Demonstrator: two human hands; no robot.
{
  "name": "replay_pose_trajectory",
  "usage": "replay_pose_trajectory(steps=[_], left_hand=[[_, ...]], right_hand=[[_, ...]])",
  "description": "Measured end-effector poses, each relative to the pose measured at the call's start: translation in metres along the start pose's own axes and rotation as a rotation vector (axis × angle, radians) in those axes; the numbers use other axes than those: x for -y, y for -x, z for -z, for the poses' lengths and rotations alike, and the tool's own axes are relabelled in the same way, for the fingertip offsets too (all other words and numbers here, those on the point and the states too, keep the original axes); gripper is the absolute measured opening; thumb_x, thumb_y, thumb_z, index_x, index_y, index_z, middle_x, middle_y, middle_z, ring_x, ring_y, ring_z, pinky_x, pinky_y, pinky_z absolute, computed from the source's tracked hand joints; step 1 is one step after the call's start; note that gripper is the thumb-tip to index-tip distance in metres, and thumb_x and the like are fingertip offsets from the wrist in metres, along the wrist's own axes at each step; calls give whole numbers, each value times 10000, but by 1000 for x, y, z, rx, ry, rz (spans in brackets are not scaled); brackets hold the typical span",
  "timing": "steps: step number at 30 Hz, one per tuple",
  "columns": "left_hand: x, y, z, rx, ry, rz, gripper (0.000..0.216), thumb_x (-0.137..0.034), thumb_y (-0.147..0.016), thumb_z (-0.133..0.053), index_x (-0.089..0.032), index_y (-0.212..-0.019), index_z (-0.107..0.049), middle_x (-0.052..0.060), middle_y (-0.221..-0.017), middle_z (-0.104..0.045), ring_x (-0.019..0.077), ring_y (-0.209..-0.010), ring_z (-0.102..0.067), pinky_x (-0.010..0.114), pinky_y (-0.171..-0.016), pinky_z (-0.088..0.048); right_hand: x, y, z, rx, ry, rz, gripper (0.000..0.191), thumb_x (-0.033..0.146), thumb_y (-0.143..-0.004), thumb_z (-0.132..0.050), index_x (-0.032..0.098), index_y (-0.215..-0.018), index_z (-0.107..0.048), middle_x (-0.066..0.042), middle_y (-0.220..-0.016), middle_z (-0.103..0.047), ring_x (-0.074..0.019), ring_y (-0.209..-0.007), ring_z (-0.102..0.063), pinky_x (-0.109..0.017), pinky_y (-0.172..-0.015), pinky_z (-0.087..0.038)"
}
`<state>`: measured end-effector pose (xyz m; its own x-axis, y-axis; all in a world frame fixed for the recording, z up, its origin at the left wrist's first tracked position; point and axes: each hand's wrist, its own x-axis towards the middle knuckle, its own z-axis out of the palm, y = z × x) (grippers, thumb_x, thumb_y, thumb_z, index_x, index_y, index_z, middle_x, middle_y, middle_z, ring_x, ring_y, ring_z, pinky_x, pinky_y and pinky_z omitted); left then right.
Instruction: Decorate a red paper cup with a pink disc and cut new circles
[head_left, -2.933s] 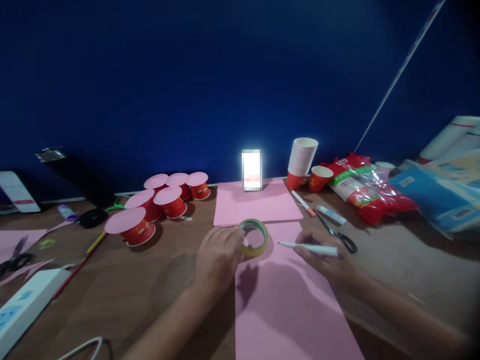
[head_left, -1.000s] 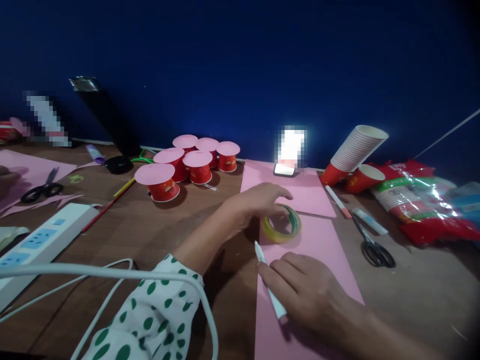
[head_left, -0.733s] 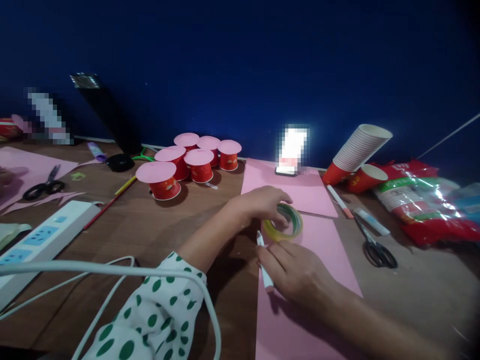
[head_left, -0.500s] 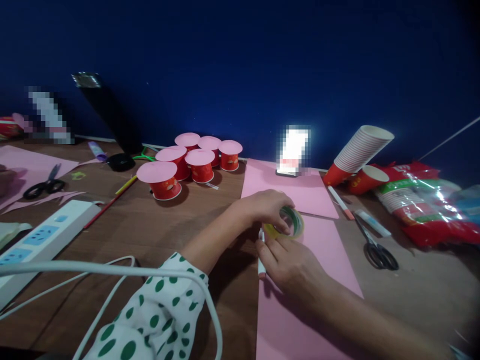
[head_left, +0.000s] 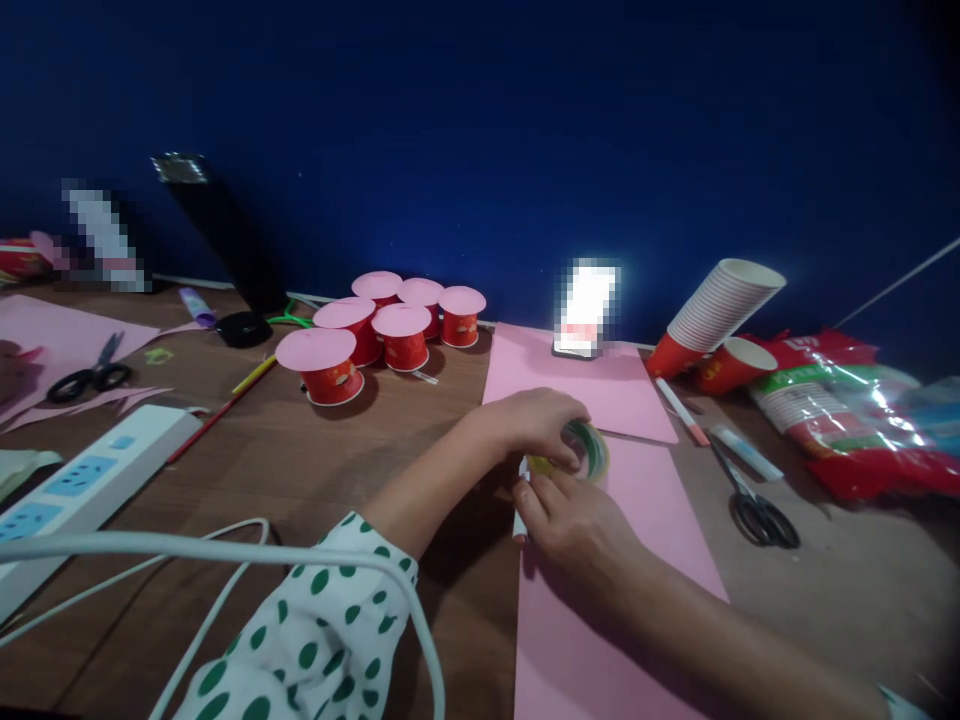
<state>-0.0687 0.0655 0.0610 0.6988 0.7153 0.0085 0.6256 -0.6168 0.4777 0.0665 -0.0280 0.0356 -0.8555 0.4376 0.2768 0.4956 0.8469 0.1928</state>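
Note:
My left hand (head_left: 544,428) is closed on a roll of tape (head_left: 598,455), yellowish outside with a green inner ring, pressing it flat on a pink paper sheet (head_left: 600,620). Just below it, my right hand (head_left: 581,515) grips a white marker (head_left: 520,525) between thumb and fingers, close against the left side of the roll. The marker's reddish end points toward me. Its tip is hidden by the hands, and I cannot see any drawn line. A second pink sheet (head_left: 517,365) lies behind the first.
Several red cups topped with pink discs (head_left: 401,322) stand left of centre. A lit phone (head_left: 589,305) leans at the back. Rightward are stacked paper cups (head_left: 720,305), black-handled scissors (head_left: 761,515) and a red plastic bag (head_left: 847,410). A power strip (head_left: 112,460) and white cable (head_left: 300,547) lie leftward.
The marker's reddish end has moved slightly up and left with my right hand. My left hand stays on the tape roll. The whole view has shifted down a little.

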Motion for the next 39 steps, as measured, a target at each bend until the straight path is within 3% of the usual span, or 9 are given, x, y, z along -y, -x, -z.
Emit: replay_pose_trajectory(steps=[6,22,28,32,35,39], left_hand=[[-3,1,2,-8,13,9,622,-363,-643,-754,-141,-1196,-578,104,-1175,-650,260,-1047,-601,306,-857,-460],[-8,2,5,4,6,30,507,-311,-657,-737,-170,-1130,-619,93,-1164,-654,258,-1023,-614,315,-847,-475],[-8,2,4,1,-5,22,523,-315,-663,-738,-157,-1145,-612,99,-1165,-654,263,-1036,-608,321,-856,-474],[-6,1,2,4,23,5,602,-346,-687,-723,-124,-1225,-567,119,-1209,-637,266,-1079,-594,321,-894,-460],[0,0,2,-62,113,3,604,-401,-798,-613,-126,-1320,-482,117,-1332,-557,244,-1185,-535,310,-976,-411],[16,-1,5,-188,175,136,460,-362,-908,-444,-127,-1299,-503,121,-1310,-574,228,-1165,-551,319,-962,-420]], right_hand=[[-2,0,-3,-4,21,-9,307,311,-860,-565,46,-987,-654,-146,-780,-656,-256,-711,-580,-402,-679,-495],[-3,-3,-13,-61,63,-23,360,259,-852,-562,-1,-1087,-639,-198,-834,-681,-279,-773,-605,-435,-729,-490],[-1,-4,-15,-111,91,-36,305,268,-877,-525,31,-1009,-665,-174,-772,-670,-261,-729,-596,-422,-711,-480],[1,2,-2,-137,-23,-29,276,284,-883,-505,71,-970,-657,-150,-785,-659,-249,-747,-592,-385,-697,-478],[-4,8,17,-193,-231,-72,200,219,-869,-511,122,-993,-635,-95,-792,-660,-198,-710,-595,-317,-663,-470],[-22,7,44,-283,-389,-232,127,183,-866,-511,182,-949,-608,-41,-816,-670,-153,-706,-624,-252,-643,-482]])
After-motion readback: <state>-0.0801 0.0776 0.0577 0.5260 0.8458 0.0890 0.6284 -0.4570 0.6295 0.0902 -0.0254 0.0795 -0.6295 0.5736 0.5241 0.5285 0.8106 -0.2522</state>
